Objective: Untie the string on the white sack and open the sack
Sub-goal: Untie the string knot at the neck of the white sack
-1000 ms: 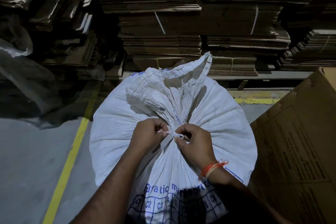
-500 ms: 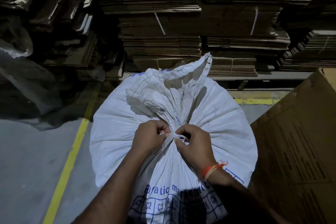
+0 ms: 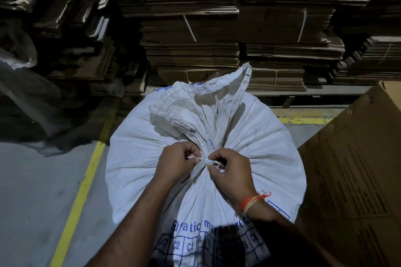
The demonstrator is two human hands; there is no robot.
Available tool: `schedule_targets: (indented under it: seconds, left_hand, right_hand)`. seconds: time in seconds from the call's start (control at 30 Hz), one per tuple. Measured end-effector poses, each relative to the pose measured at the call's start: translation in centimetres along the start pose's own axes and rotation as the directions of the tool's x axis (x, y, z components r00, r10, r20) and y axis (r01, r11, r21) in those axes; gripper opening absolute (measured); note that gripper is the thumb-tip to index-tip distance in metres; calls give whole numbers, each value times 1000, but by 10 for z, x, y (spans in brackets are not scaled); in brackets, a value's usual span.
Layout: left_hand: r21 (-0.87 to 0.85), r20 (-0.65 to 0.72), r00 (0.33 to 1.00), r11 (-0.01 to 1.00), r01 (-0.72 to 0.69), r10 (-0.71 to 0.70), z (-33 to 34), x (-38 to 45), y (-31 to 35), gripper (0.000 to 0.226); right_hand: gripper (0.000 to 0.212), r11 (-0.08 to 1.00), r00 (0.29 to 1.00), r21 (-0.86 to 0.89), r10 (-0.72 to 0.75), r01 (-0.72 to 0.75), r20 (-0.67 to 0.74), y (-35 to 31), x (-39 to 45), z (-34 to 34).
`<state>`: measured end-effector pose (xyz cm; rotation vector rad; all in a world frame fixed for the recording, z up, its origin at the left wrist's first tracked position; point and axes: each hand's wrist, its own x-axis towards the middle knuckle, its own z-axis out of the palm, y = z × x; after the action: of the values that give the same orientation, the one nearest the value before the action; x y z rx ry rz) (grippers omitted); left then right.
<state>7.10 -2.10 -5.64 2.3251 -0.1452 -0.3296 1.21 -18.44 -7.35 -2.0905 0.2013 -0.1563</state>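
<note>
Hands meet at the gathered neck of the white sack, which stands full and upright at the middle of the head view. At the neck, the left hand pinches one end of the white string between thumb and curled fingers, while the right hand, with an orange thread bracelet on its wrist, pinches the knot's small loop just beside it. Above the knot the sack's loose mouth fans up and stays bunched, still tied. Blue printed lettering and a grid of boxes run across the sack's near side. Right of the sack stands a large brown carton, touching or nearly touching it. Left of the sack a yellow floor line runs over grey concrete. Behind the sack rise stacks of flattened cardboard, some strapped in bundles.
</note>
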Motion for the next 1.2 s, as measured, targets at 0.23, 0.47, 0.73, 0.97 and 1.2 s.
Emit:
schedule_targets:
  seconds: [0.23, 0.47, 0.73, 0.97, 1.2]
  left_hand:
    - [9, -14, 1000, 1000, 5, -5, 2, 0, -1, 6]
    - [11, -15, 1000, 1000, 0, 0, 3, 0, -1, 7]
    - [-23, -12, 1000, 999, 26, -27, 0, -1, -1, 8]
    - [-4, -4, 999, 999, 48, -48, -1, 0, -2, 13]
    - [30, -7, 999, 999, 39, -39, -2, -1, 0, 9]
  right_hand:
    - [13, 1000, 1000, 13, 14, -14, -2, -1, 0, -1]
    - [13, 1000, 1000, 0, 19, -19, -3, -2, 0, 0]
    - [12, 1000, 1000, -6, 8, -8, -1, -4, 1, -1]
    - [12, 1000, 1000, 3, 17, -17, 0, -3, 0, -1]
    - [12, 1000, 1000, 8, 22, -22, 0, -2, 0, -1]
